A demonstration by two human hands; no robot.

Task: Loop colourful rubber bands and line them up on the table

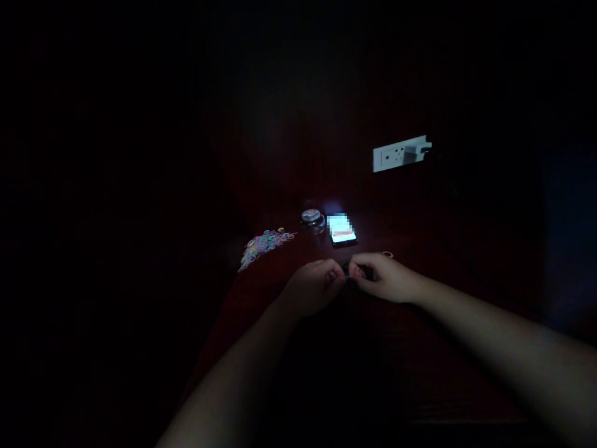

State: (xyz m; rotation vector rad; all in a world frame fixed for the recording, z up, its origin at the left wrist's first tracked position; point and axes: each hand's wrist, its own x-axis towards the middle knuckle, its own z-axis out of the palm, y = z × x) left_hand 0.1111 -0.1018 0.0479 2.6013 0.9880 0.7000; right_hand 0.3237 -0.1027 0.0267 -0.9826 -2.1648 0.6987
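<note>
My left hand (317,285) and my right hand (381,277) meet above the dark red table, fingers pinched and tips almost touching. A thin pale strand, which looks like a small rubber band (348,277), spans the narrow gap between them; most of it is hidden by my fingers. To the left and farther back lies a heap of small coloured rubber bands (265,244). One loose pale band (388,254) rests just behind my right hand.
Beyond my hands a phone (342,236) lies with its screen lit. Left of it stands a small round clear container (312,219) with a printed lid. A white power socket (388,157) with a plug in it is on the back surface. The surroundings are very dark.
</note>
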